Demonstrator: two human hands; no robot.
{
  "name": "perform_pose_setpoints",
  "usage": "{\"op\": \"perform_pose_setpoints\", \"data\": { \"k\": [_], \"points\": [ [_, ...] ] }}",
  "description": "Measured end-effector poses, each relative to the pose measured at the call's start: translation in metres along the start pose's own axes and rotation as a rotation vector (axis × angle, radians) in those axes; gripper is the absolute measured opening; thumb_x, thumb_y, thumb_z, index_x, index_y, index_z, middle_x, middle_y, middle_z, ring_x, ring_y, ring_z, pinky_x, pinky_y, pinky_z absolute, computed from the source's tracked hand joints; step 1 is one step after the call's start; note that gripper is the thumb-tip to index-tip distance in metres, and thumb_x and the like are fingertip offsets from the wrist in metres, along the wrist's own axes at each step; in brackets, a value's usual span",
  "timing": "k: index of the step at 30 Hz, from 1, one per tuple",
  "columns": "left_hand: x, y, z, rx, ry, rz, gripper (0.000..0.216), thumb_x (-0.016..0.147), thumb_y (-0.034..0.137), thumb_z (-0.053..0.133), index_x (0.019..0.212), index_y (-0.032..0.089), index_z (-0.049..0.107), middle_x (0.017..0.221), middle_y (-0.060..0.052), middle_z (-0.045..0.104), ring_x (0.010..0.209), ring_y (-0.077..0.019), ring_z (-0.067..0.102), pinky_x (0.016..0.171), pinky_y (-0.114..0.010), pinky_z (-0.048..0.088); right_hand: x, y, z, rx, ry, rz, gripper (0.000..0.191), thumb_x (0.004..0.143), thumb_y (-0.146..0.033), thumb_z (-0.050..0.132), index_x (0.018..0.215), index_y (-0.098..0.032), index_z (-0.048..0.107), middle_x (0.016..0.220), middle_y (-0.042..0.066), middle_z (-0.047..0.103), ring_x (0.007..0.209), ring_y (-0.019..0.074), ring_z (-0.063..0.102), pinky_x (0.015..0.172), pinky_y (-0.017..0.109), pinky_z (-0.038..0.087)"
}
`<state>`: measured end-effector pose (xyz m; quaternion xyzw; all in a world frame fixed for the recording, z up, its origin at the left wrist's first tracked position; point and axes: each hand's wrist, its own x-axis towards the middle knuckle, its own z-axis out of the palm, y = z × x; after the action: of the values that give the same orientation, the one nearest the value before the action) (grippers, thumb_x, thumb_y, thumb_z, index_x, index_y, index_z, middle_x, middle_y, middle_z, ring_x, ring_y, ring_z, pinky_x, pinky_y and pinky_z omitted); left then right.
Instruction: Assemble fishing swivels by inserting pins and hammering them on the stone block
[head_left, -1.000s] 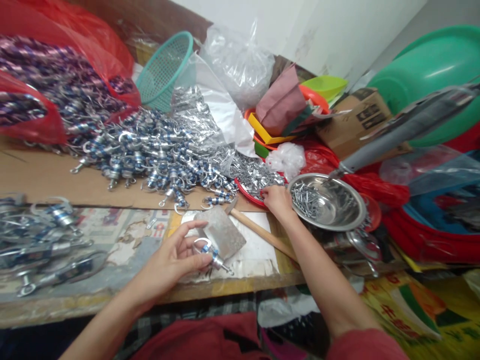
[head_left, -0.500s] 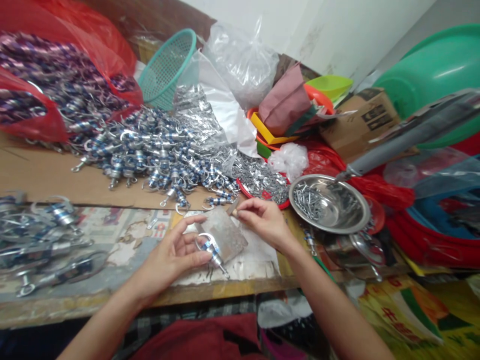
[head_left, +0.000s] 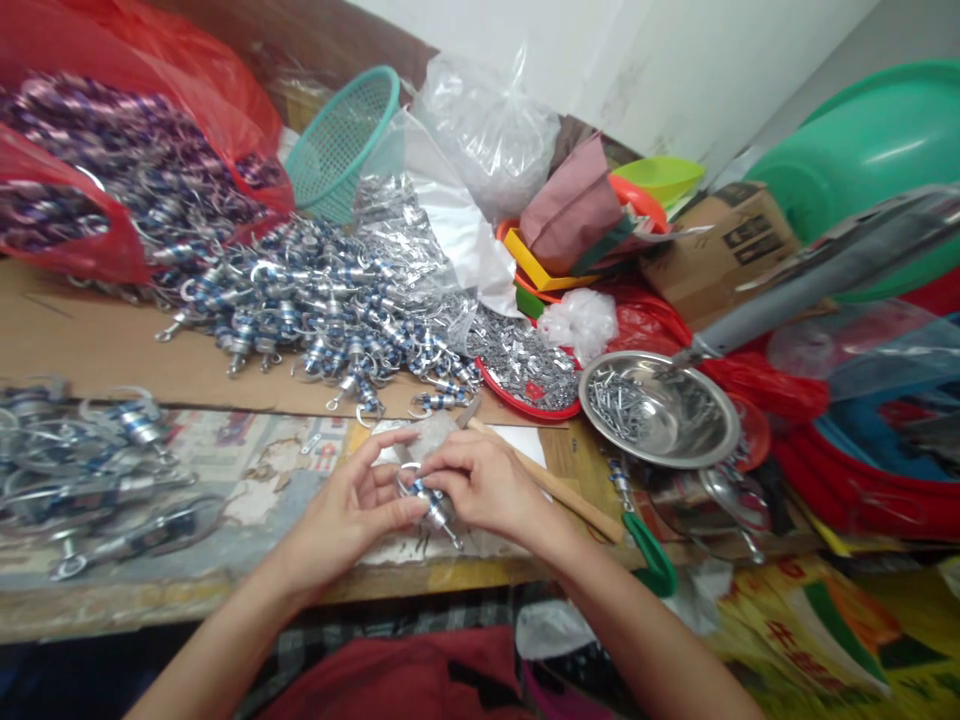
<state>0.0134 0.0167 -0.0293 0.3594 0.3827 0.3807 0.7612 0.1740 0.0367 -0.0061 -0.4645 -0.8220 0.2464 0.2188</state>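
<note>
Landmark: the bowl (head_left: pixel 686 425), round polished steel with a thin rim, slim metal pins heaped inside. Left of it and toward its near side, 1 fitting (head_left: pixel 436 518) is held between the 2 hands: shiny metal, blue-banded barrel, curved hook at the top, small eye at the lower end, tilted. Left hand (head_left: pixel 356 508): fingers part-curled and spread, thumb tip against the fitting's side, grip loose. Right hand (head_left: pixel 484 485): thumb and fingers drawn into a close pinch at the fitting's hook end; cannot tell whether a small part sits between the fingertips. Plate (head_left: pixel 435 434), flat grey, left of the bowl, mostly hidden by the right hand. Hammer (head_left: pixel 574 497), smooth pale wooden handle, slants between right hand and bowl. Just left of the bowl, tray (head_left: pixel 525 407), red, rounded rim, filled with small flat silvery pieces. Farther left, pile (head_left: pixel 322 310) of hooked, blue-banded fittings on smooth brown cardboard (head_left: pixel 105 330). Beyond the bowl, far left, mesh basket (head_left: pixel 330 180), teal. Near side of the bowl, loop (head_left: pixel 664 572), smooth green.
</note>
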Motion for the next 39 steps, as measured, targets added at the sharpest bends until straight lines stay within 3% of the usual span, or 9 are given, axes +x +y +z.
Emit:
{"op": "perform_pose_setpoints", "data": {
  "k": [8, 14, 18, 23, 26, 29, 32, 37, 39],
  "points": [
    [-0.001, 0.000, 0.000, -0.005, 0.020, -0.015, 0.061, 0.064, 0.018, 0.072, 0.117, 0.023, 0.040, 0.082, -0.002, 0.063, 0.082, -0.0218, 0.064, 0.071, -0.034, 0.051, -0.022, 0.029, -0.013, 0.026, 0.425, 0.113, 0.015, 0.082, -0.019, 0.052, 0.094, -0.020, 0.061, 0.087, 0.004, 0.062, 0.080, 0.0156, 0.058, 0.071, 0.029, 0.045],
    [-0.001, 0.000, 0.001, -0.010, 0.023, -0.016, 0.062, 0.066, 0.017, 0.071, 0.118, 0.023, 0.038, 0.082, -0.001, 0.062, 0.074, -0.0165, 0.063, 0.067, -0.029, 0.051, -0.050, 0.072, -0.017, -0.308, 0.115, 0.327, 0.012, 0.077, -0.025, 0.057, 0.086, -0.017, 0.059, 0.081, 0.005, 0.062, 0.076, 0.0195, 0.057, 0.067, 0.031, 0.043],
    [-0.002, -0.001, 0.001, -0.017, 0.024, -0.001, 0.060, 0.065, 0.017, 0.071, 0.116, 0.023, 0.040, 0.082, -0.001, 0.062, 0.076, -0.0180, 0.063, 0.069, -0.031, 0.050, -0.057, 0.056, -0.027, -0.194, 0.208, 0.310, 0.017, 0.079, -0.025, 0.055, 0.095, -0.018, 0.057, 0.087, 0.005, 0.062, 0.077, 0.0185, 0.059, 0.065, 0.030, 0.046],
    [-0.001, -0.002, 0.002, -0.021, 0.030, 0.007, 0.063, 0.065, 0.018, 0.071, 0.118, 0.023, 0.037, 0.081, -0.001, 0.063, 0.075, -0.0177, 0.063, 0.070, -0.032, 0.050, -0.075, 0.009, -0.039, -0.133, 0.504, -0.065, 0.048, 0.081, -0.009, 0.052, 0.125, -0.027, 0.048, 0.109, 0.006, 0.061, 0.094, 0.0178, 0.059, 0.079, 0.029, 0.048],
    [-0.001, -0.004, 0.001, -0.039, 0.011, 0.021, 0.067, 0.064, 0.017, 0.072, 0.119, 0.023, 0.036, 0.080, 0.000, 0.064, 0.074, -0.0172, 0.063, 0.070, -0.031, 0.050, -0.087, -0.002, -0.030, -0.272, 0.391, -0.171, 0.058, 0.078, 0.000, 0.045, 0.129, -0.026, 0.044, 0.106, 0.006, 0.062, 0.092, 0.0177, 0.061, 0.074, 0.027, 0.051],
    [0.000, -0.005, -0.002, -0.041, 0.005, 0.032, 0.067, 0.063, 0.016, 0.073, 0.118, 0.024, 0.035, 0.080, 0.000, 0.064, 0.076, -0.0182, 0.064, 0.070, -0.032, 0.050, -0.096, 0.000, -0.018, -0.344, 0.248, -0.109, 0.058, 0.078, 0.003, 0.039, 0.128, -0.025, 0.046, 0.104, 0.006, 0.064, 0.089, 0.0179, 0.062, 0.071, 0.028, 0.052],
    [0.001, -0.007, -0.003, -0.034, 0.001, 0.039, 0.066, 0.064, 0.016, 0.072, 0.118, 0.024, 0.035, 0.080, -0.001, 0.065, 0.075, -0.0185, 0.064, 0.070, -0.033, 0.050, -0.101, 0.000, -0.014, -0.339, 0.411, -0.112, 0.059, 0.078, 0.003, 0.043, 0.129, -0.026, 0.044, 0.106, 0.007, 0.063, 0.092, 0.0182, 0.062, 0.074, 0.029, 0.051],
    [0.002, -0.007, 0.004, 0.012, 0.022, 0.037, 0.066, 0.063, 0.018, 0.072, 0.118, 0.023, 0.036, 0.080, -0.001, 0.065, 0.074, -0.0180, 0.064, 0.068, -0.032, 0.051, -0.096, 0.008, -0.013, -0.207, 0.272, 0.007, 0.046, 0.083, -0.005, 0.042, 0.123, -0.025, 0.051, 0.101, 0.005, 0.065, 0.087, 0.0166, 0.064, 0.074, 0.027, 0.052],
    [-0.005, 0.000, -0.001, 0.083, 0.092, 0.070, 0.063, 0.062, 0.021, 0.073, 0.116, 0.024, 0.040, 0.079, 0.000, 0.065, 0.074, -0.0174, 0.064, 0.068, -0.030, 0.051, -0.091, 0.025, -0.016, -0.113, 0.344, 0.127, 0.038, 0.084, -0.014, 0.047, 0.119, -0.023, 0.055, 0.101, 0.006, 0.066, 0.087, 0.0170, 0.064, 0.076, 0.029, 0.052]
  ]
}}
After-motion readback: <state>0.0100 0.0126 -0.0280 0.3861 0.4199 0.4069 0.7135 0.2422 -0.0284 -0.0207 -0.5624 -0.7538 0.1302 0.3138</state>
